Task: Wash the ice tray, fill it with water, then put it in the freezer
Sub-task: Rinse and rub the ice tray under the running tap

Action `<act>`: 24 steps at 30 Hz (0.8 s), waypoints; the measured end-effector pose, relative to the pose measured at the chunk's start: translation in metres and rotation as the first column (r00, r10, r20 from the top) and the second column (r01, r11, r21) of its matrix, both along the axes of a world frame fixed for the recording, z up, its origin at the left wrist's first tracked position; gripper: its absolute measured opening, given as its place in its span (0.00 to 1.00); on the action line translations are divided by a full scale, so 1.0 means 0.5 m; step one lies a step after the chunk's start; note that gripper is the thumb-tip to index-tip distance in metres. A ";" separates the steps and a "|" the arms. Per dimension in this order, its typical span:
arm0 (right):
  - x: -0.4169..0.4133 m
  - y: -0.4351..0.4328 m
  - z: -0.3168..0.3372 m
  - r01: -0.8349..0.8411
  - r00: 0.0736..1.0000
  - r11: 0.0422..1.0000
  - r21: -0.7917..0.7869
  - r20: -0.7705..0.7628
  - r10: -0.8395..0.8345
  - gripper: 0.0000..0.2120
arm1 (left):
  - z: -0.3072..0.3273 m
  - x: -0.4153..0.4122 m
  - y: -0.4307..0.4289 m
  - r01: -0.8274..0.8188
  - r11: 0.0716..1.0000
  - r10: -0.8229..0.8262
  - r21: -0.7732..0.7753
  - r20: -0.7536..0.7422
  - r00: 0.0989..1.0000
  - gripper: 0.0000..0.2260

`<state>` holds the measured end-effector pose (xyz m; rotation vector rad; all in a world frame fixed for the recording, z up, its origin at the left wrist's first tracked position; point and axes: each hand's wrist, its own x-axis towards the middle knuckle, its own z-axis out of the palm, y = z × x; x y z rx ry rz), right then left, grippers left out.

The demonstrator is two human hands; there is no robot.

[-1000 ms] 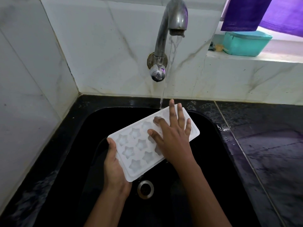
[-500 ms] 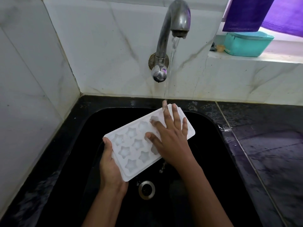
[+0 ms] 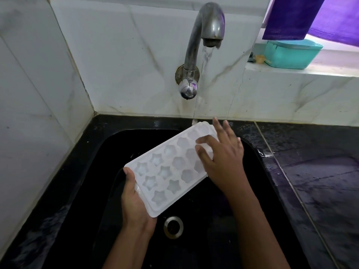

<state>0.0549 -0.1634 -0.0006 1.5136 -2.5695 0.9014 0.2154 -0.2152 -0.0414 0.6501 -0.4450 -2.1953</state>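
Observation:
A white ice tray (image 3: 171, 167) with star-shaped cups is held tilted over the black sink (image 3: 108, 152). My left hand (image 3: 134, 202) grips its near left corner from below, thumb on the rim. My right hand (image 3: 223, 158) lies on the tray's far right end with spread, lightly bent fingers touching the cups. Water runs from the steel tap (image 3: 204, 35) in a thin stream and lands on the tray's far corner.
The sink drain (image 3: 173, 227) lies below the tray. A wet black counter (image 3: 320, 181) runs to the right. A teal plastic box (image 3: 291, 54) stands on the white ledge at the back right, under a purple cloth (image 3: 303, 16). White tiled walls close the left and back.
The tray has shifted towards the tap, so the stream now hits its far corner. My right hand has slid to the tray's far right end, uncovering more cups.

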 end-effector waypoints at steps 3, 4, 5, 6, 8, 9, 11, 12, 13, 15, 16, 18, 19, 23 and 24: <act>0.000 0.003 0.005 -0.039 0.999 0.999 0.004 0.014 0.039 0.06 | -0.002 0.001 -0.002 -0.026 1.000 0.026 -0.003 0.011 1.000 0.29; 0.004 0.002 0.003 -0.070 0.997 0.997 0.045 0.018 0.069 0.07 | -0.004 0.000 -0.003 -0.035 0.999 0.035 -0.002 0.012 0.999 0.30; 0.010 -0.002 -0.002 -0.091 0.996 0.991 0.098 0.012 0.090 0.08 | -0.005 -0.002 -0.002 -0.044 0.999 0.044 0.007 0.015 0.999 0.30; 0.018 -0.006 -0.009 -0.098 0.995 0.983 0.155 -0.003 0.100 0.10 | -0.006 -0.003 -0.002 -0.049 0.999 0.049 0.018 0.011 0.999 0.30; 0.031 -0.015 -0.020 -0.099 0.994 0.965 0.244 -0.012 0.106 0.17 | -0.007 -0.005 0.001 -0.051 0.998 0.051 0.022 0.006 0.999 0.31; 0.035 -0.018 -0.025 -0.106 0.994 0.957 0.272 -0.009 0.112 0.18 | -0.009 -0.004 0.001 -0.056 0.998 0.056 0.011 0.009 0.998 0.31; 0.037 -0.020 -0.027 -0.122 0.991 0.947 0.298 -0.013 0.132 0.17 | -0.011 -0.002 -0.001 -0.068 0.998 0.068 0.000 0.004 0.998 0.31; 0.036 -0.019 -0.027 -0.119 0.992 0.948 0.294 -0.014 0.129 0.16 | -0.011 -0.002 -0.001 -0.068 0.998 0.068 -0.004 -0.004 0.998 0.31; 0.035 -0.018 -0.026 -0.101 0.994 0.954 0.280 -0.015 0.110 0.15 | -0.010 -0.002 0.000 -0.063 0.998 0.063 -0.007 -0.007 0.998 0.31; 0.037 -0.017 -0.026 -0.047 0.998 0.968 0.245 -0.027 0.055 0.16 | -0.012 -0.005 0.003 -0.064 0.998 0.064 -0.007 0.009 0.998 0.31; 0.040 -0.018 -0.026 -0.034 0.999 0.970 0.240 -0.033 0.043 0.17 | -0.014 -0.006 0.003 -0.068 0.998 0.068 -0.002 0.014 0.998 0.31; 0.047 -0.021 -0.030 -0.053 0.997 0.970 0.239 -0.037 0.063 0.17 | -0.015 -0.006 0.002 -0.083 0.997 0.083 0.000 0.020 0.996 0.30; 0.049 -0.022 -0.032 -0.069 0.996 0.969 0.235 -0.037 0.080 0.17 | -0.015 -0.006 0.001 -0.091 0.996 0.091 -0.006 0.021 0.996 0.30; 0.041 -0.021 -0.035 -0.025 0.999 0.974 0.223 -0.036 0.034 0.15 | -0.012 -0.007 0.003 -0.066 0.998 0.067 -0.020 0.014 0.998 0.29; 0.039 -0.020 -0.035 0.008 0.999 0.976 0.219 -0.041 0.001 0.15 | -0.012 -0.010 0.007 -0.049 0.998 0.049 -0.026 0.013 0.999 0.29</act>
